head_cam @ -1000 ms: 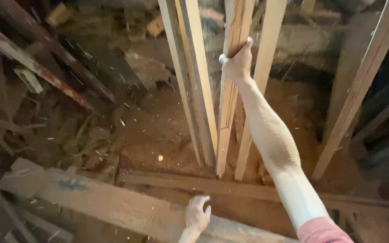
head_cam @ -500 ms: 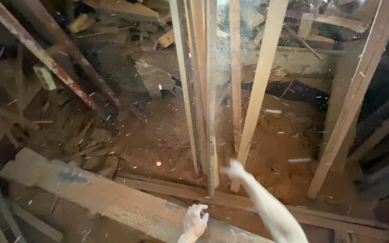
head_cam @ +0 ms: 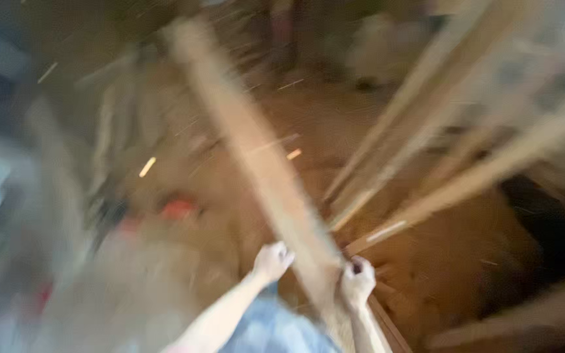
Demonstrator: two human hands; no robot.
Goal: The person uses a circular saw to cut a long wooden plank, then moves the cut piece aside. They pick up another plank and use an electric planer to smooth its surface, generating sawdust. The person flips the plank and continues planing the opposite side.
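Two hands meet at the lower end of a long wooden plank that slants up and away toward the top left of the view. The left hand sits against the plank's left edge, fingers curled into a loose fist, though the blur hides whether it truly grips the wood. The right hand is closed at the plank's right edge, near its bottom end, and looks wrapped on it. Both forearms rise from the bottom of the frame, with a patch of blue-grey cloth between them.

Several pale wooden slats lean to the right of the plank, fanning from a point just beside the right hand up toward the top right corner; they crowd that side closely. Brown dirt ground spreads beneath everything, flecked with light chips. A small red object lies on the ground to the left of the plank, too smeared to identify. A dark hollow opens at the far right. Everything on the left side is motion-blurred into grey and brown streaks, so nothing there can be told apart.
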